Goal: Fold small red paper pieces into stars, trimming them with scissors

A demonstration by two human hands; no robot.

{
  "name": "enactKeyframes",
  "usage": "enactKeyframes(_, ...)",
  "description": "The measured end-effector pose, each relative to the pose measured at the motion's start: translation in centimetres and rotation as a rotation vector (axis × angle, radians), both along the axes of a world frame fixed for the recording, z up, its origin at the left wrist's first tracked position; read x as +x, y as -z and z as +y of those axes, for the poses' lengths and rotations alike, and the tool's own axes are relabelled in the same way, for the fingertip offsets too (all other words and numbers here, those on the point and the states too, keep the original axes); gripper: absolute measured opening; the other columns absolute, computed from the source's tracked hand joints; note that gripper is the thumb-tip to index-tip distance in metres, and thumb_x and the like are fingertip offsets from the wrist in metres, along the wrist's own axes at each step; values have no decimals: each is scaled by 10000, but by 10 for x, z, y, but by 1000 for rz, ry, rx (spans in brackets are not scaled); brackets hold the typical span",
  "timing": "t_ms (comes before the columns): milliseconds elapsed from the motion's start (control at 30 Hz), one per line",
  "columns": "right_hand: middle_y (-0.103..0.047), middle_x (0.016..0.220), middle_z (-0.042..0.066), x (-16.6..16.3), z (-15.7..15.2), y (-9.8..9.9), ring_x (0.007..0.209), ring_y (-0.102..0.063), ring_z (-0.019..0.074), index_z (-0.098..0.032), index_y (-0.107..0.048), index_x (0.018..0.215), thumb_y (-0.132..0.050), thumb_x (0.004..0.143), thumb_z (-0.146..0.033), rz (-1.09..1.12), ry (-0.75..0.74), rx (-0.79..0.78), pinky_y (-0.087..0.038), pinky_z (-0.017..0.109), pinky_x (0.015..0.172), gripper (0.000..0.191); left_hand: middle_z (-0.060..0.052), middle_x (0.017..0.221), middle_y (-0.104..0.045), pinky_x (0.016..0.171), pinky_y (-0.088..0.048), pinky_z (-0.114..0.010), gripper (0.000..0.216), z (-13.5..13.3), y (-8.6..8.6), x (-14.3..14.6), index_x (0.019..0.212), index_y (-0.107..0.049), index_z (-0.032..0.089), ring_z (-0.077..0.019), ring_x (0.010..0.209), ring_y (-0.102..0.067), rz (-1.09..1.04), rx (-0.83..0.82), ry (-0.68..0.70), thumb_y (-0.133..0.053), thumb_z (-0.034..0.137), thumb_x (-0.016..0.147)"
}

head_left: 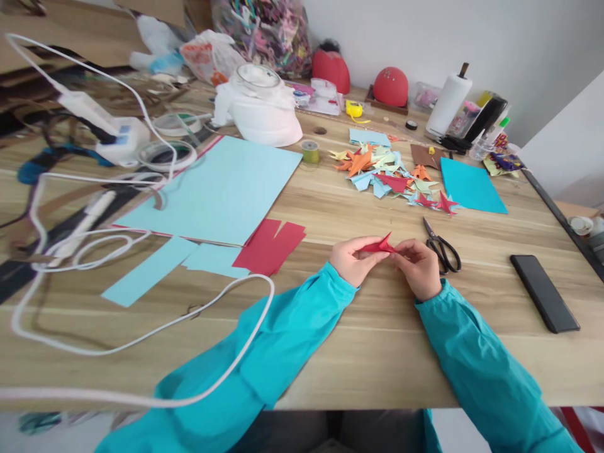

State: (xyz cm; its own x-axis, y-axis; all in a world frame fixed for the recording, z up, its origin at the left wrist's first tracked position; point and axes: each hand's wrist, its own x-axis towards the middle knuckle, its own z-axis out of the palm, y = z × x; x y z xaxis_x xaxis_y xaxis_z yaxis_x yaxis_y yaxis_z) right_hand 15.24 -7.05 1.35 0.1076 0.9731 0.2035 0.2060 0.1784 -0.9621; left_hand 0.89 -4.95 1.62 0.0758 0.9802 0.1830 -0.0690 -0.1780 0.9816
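Note:
Between my two hands is a small folded red paper piece (pixel 379 245), with one pointed tip sticking up. My left hand (pixel 353 259) pinches its left side between thumb and fingers. At its right end, the thumb and forefinger of my right hand (pixel 419 267) are closed on the paper. Black-handled scissors (pixel 442 246) lie just beyond and to the right of my right hand. Further back sits a pile of folded paper cranes (pixel 377 167) in orange, red, pale blue and pale green. Red paper strips (pixel 271 245) lie to the left of my left hand.
Light blue sheets (pixel 221 189) and a cut blue strip (pixel 148 270) lie on the left. A white cable (pixel 141 348) loops across the table and over my left sleeve. A black phone (pixel 543 292) lies at right, with a turquoise square (pixel 472 184) behind it.

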Motion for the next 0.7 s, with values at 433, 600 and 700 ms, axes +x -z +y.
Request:
enactKeyframes(433, -615, 680, 23, -1, 0, -1, 552, -533, 124, -181, -611, 727, -650, 684, -308, -133, -14, -9, -450, 259, 515, 139, -70, 716, -699, 583, -551, -269, 264, 1, -6, -2, 793, -679, 114, -153, 555, -634, -13, -87, 14, -707, 259, 575)
enactKeyframes(600, -588, 735, 34, -1, -1, -2, 668, -557, 147, -181, -594, 734, -638, 699, -308, -191, -51, 23, -464, 264, 567, 139, -64, 714, -699, 564, -550, -257, 246, 1, -6, -3, 794, -681, 117, -145, 555, -631, 1, -95, 14, -695, 260, 594)
enactKeyframes(700, -580, 770, 41, -1, -1, -2, 713, -560, 158, -184, -581, 754, -650, 685, -314, -194, -48, 23, -475, 265, 573, 162, -61, 716, -700, 560, -553, -260, 244, 1, -7, -3, 791, -681, 119, -144, 548, -630, 1, -105, 8, -697, 261, 594)
